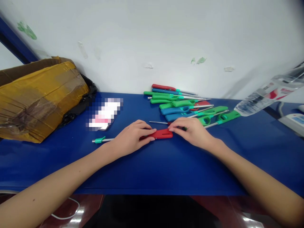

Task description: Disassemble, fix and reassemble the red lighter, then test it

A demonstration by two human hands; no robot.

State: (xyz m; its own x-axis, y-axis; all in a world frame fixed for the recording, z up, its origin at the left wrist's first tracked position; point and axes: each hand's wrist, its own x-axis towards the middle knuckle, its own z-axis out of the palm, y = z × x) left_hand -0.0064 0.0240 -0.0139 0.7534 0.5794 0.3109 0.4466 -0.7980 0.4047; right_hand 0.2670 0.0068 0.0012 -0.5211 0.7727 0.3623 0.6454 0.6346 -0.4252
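Observation:
A red lighter (163, 134) with a dark slot in its handle lies flat on the blue table (152, 171). Its handle is gripped by my left hand (133, 136), thumb below and fingers above. A metal rod with a teal piece (99, 140) sticks out to the left from behind that hand. My right hand (192, 130) is closed in a pinch at the right end of the red handle; what its fingertips hold, if anything, is too small to tell. Behind the hands lies a thin metal rod (158, 122), and several green, blue and red lighters (182, 103) are heaped near the wall.
On the left stands a yellow-taped cardboard box (45, 98) with black plastic (83, 107) beside it. A blurred-out phone (104, 115) lies between box and lighters. At the right are a clear plastic bottle (268, 95) and a white device (294, 122). The white wall (133, 41) bounds the table.

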